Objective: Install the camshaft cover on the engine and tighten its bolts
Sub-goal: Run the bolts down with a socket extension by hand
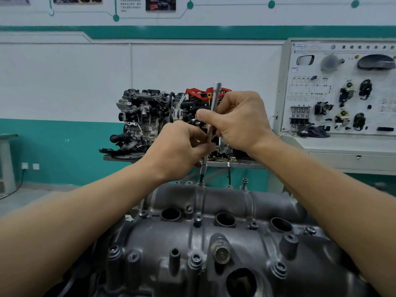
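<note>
The grey cast camshaft cover [214, 239] lies across the engine in the lower half of the view, with several bolts seated around its edge. A long silver extension bar [215, 97] stands nearly upright, and its lower tip sits on a bolt [201, 182] at the cover's far edge. My left hand [177, 148] pinches the bar's lower part. My right hand [237, 121] grips the bar higher up, thumb against it. Another bolt [244, 182] sticks up raised at the far edge to the right.
Behind the cover, a second engine [147, 118] with red parts rests on a metal stand. A white training board [342, 88] with car parts stands at the right on a cabinet. Three round plug holes [225, 218] open along the cover's middle. A teal and white wall is behind.
</note>
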### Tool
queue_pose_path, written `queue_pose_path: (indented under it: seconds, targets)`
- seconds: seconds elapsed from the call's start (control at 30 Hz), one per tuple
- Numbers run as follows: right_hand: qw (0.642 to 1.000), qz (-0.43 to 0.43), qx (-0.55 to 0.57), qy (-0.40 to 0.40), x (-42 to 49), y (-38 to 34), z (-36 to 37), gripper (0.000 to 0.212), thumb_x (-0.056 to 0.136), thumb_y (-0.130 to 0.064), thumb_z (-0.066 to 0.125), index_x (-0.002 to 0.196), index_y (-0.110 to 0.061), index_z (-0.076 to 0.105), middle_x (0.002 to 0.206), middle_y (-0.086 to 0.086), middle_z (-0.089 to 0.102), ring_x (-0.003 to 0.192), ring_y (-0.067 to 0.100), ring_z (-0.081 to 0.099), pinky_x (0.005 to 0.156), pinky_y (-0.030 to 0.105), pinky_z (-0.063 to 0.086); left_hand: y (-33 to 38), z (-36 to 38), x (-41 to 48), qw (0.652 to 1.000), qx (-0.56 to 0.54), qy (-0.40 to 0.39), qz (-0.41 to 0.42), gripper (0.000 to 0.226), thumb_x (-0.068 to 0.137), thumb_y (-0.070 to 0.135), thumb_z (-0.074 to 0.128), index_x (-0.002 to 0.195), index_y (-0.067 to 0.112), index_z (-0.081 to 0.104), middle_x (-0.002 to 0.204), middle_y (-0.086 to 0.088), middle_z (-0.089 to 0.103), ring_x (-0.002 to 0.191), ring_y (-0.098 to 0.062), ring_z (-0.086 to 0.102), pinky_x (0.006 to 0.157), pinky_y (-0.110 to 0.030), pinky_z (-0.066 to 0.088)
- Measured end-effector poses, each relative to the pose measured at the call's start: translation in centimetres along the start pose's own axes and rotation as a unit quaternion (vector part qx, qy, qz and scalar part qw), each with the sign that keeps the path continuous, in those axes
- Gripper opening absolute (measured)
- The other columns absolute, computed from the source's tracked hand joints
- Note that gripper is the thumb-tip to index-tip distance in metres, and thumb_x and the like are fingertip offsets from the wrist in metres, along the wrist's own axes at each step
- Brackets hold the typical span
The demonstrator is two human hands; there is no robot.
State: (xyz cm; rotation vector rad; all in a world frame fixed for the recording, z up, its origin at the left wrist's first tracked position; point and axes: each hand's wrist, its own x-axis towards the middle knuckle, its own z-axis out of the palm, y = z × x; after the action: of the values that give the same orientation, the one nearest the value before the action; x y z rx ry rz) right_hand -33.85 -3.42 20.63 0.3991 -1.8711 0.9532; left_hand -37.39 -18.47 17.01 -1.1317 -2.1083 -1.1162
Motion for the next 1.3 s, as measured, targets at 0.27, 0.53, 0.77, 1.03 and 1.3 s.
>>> queue_pose_path:
  seconds: [0.27,0.53,0.77,1.03,1.3]
  targets:
    - [0.985,0.035,-0.085,-0.145,-0.5,0.5,-0.5,0.039,0.086,-0.05,0.07,0.071,-0.014,0.069,0.064,0.008,0.068,0.048,0.014,0.059,0.051,0.036,0.051,-1.1,-0.5,0.1,0.998,-0.032,-0.015,-0.042,0.016,0.093,0.02,0.069,0.082,0.009,0.071,0.067,-0.002,0.074,0.059,-0.017,0.073,0.061,-0.044,0.063]
    - [0.979,0.051,0.074,-0.183,-0.4,0.4,-0.1,0.022,0.101,-0.016,0.056,0.083,-0.013,0.069,0.08,0.001,0.077,0.046,0.015,0.061,0.041,0.022,0.046,-0.9,-0.3,0.1,0.998,-0.034,-0.049,-0.025,0.029,0.095,0.029,0.066,0.08,0.005,0.072,0.073,-0.013,0.074,0.069,-0.032,0.071,0.066,-0.048,0.06]
    - [0.99,0.041,0.058,-0.123,-0.5,-0.1,0.3,0.028,0.096,-0.012,0.063,0.074,0.003,0.071,0.065,0.011,0.073,0.044,0.024,0.066,0.047,0.034,0.057,-1.4,0.0,0.4,0.994,-0.008,-0.106,-0.03,0.017,0.096,0.017,0.063,0.087,0.005,0.07,0.08,-0.015,0.075,0.073,-0.031,0.072,0.072,-0.051,0.06]
    - [0.99,0.067,0.071,-0.099,-0.4,-0.8,0.3,0.029,0.097,-0.015,0.061,0.073,-0.002,0.07,0.064,0.006,0.072,0.043,0.02,0.063,0.043,0.025,0.049,0.1,-0.3,0.1,0.996,-0.017,-0.079,-0.027,0.016,0.096,0.011,0.061,0.09,-0.001,0.069,0.074,-0.019,0.069,0.072,-0.037,0.067,0.071,-0.051,0.057]
    - [0.99,0.083,0.031,-0.112,2.6,-1.2,-5.8,0.029,0.103,-0.011,0.049,0.096,0.015,0.061,0.075,0.011,0.072,0.04,0.011,0.051,0.042,0.019,0.043,3.9,2.3,4.5,0.994,-0.073,-0.083,-0.01,0.019,0.092,0.019,0.07,0.078,0.006,0.069,0.076,-0.017,0.072,0.067,-0.029,0.07,0.07,-0.051,0.059]
